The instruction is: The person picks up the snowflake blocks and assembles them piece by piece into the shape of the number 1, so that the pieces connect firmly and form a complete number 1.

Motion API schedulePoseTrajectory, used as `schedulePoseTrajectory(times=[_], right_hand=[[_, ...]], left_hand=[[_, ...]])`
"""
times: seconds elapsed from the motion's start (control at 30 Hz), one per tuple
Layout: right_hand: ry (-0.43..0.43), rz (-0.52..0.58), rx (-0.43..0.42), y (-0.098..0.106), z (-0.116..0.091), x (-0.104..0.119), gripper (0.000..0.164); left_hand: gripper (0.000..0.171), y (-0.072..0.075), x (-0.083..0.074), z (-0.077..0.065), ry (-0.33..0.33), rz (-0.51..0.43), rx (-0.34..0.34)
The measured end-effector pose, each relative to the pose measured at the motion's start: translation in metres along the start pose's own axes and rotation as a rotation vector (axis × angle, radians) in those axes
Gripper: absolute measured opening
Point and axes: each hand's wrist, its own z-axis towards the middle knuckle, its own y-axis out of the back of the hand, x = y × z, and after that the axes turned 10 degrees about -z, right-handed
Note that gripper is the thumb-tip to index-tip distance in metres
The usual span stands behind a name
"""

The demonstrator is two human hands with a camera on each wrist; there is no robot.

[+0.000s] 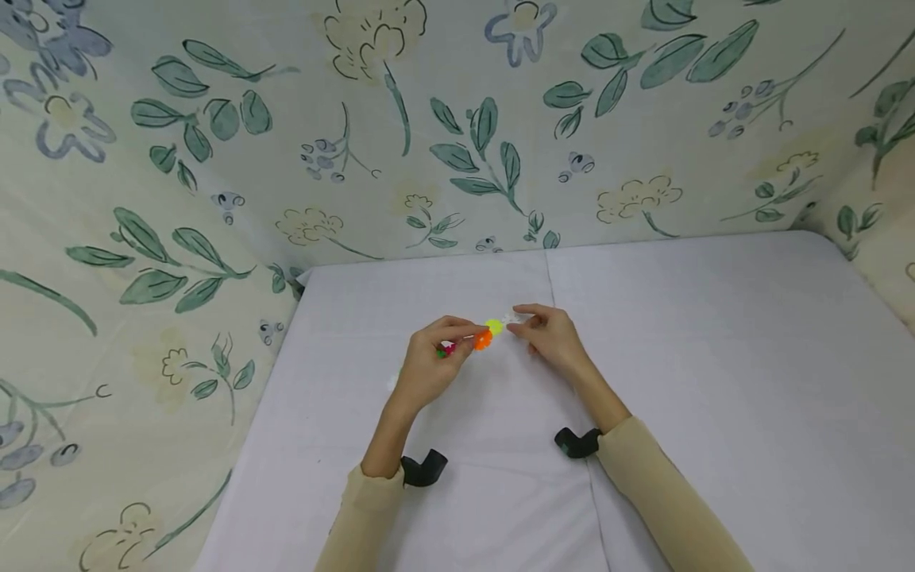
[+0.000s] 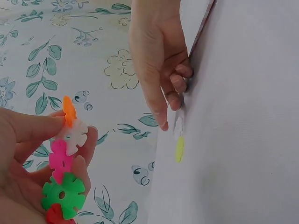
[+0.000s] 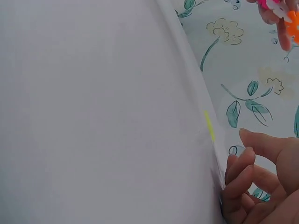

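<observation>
In the head view, a chain (image 1: 482, 342) of flower-shaped pieces is pinched by the left hand (image 1: 429, 364) above the white-covered bench (image 1: 715, 381). Its long axis runs left to right, the orange piece (image 1: 484, 338) pointing right and slightly far. Just beyond, a yellow piece (image 1: 494, 326) and a loose white piece (image 1: 510, 318) are lined up, the white to the right, between the parted thumb and forefinger of the right hand (image 1: 559, 337); whether they are linked cannot be told.

In the left wrist view, the chain is seen lengthwise: red piece (image 2: 59, 214), green piece (image 2: 67, 197), pink piece (image 2: 59, 157), chain's white piece (image 2: 78, 137), then orange at the end, nearly edge-on. The yellow and loose white pieces lie flat on the bench, near the right fingertips.

In the right wrist view, the right fingers are loosely bent, with nothing seen held; the yellow piece is shown edge-on.
</observation>
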Motion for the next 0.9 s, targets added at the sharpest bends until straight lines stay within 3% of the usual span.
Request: schedulePoseTrajectory(times=[0.17, 0.37, 0.57, 0.67, 0.9], right_hand=[[-0.025, -0.047, -0.026, -0.004, 0.012, -0.002, 0.040], [0.013, -0.096, -0.088, -0.008, 0.015, -0.003, 0.025], [-0.013, -0.115, -0.069, -0.007, 0.009, -0.003, 0.021], [-0.025, -0.126, -0.059, -0.005, 0.004, -0.002, 0.020], [0.061, -0.258, -0.062, -0.006, -0.004, 0.001, 0.031]], left_hand=[[0.021, 0.000, -0.001, 0.000, 0.003, -0.006, 0.016], [0.025, -0.001, -0.001, 0.000, -0.011, 0.010, 0.020], [0.024, -0.001, -0.001, 0.000, -0.022, -0.002, 0.012], [0.022, -0.001, -0.001, 0.000, -0.034, -0.021, 0.014], [0.019, 0.000, 0.000, 0.000, -0.053, -0.085, 0.017]])
